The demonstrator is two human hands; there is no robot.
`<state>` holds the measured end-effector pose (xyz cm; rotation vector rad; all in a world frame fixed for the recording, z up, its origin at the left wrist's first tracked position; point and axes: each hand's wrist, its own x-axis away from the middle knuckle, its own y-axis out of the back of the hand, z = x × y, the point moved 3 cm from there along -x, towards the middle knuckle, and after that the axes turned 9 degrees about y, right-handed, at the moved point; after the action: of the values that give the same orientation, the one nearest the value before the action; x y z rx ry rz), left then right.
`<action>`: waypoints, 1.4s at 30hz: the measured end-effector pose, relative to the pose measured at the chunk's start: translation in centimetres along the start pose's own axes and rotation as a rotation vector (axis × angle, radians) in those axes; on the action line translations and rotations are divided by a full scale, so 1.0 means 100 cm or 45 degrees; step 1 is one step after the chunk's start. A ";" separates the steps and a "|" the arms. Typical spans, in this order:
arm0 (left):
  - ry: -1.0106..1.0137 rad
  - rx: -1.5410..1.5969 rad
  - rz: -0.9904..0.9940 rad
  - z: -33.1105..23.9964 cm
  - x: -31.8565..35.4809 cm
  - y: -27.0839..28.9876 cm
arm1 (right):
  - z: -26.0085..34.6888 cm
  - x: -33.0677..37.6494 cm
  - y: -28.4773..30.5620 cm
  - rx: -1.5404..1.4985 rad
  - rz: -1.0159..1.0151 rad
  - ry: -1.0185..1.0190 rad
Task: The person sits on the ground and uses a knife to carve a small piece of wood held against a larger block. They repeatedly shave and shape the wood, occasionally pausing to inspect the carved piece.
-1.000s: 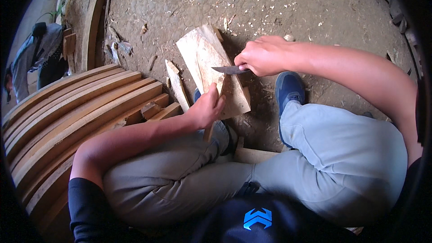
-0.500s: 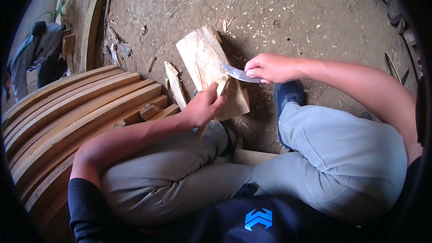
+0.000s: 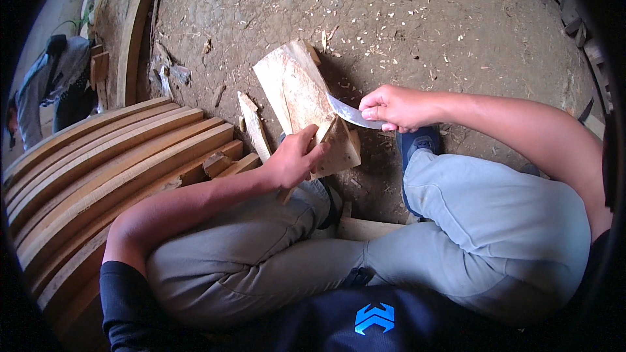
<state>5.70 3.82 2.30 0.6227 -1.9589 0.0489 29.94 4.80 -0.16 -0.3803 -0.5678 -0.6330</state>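
On the dirt floor between the seated person's knees stands a pale wooden block, tilted and leaning away from the body. Against its lower right edge rests a thin wooden stick, which the left hand grips with fingers curled round it, the thumb pressed to the wood. The right hand is clenched round the handle of a curved knife, whose blade points left and meets the block's right face just above the stick. Both hands are closed on what they hold and lie near each other, not touching. A narrow splinter of wood lies just left of the block. Further left, a stack of long curved wooden slats fills the lower left. A blue shoe shows below the right hand. At the far left edge, another person bends over, well apart. Small chips are scattered over the dirt.
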 end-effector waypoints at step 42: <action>-0.107 0.245 0.127 -0.019 0.013 0.012 | 0.039 0.006 0.020 -0.385 -0.321 0.285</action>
<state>6.30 4.90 4.57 0.6606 -2.0810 0.2798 30.13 7.94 2.93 -0.5181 -0.3067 -0.9958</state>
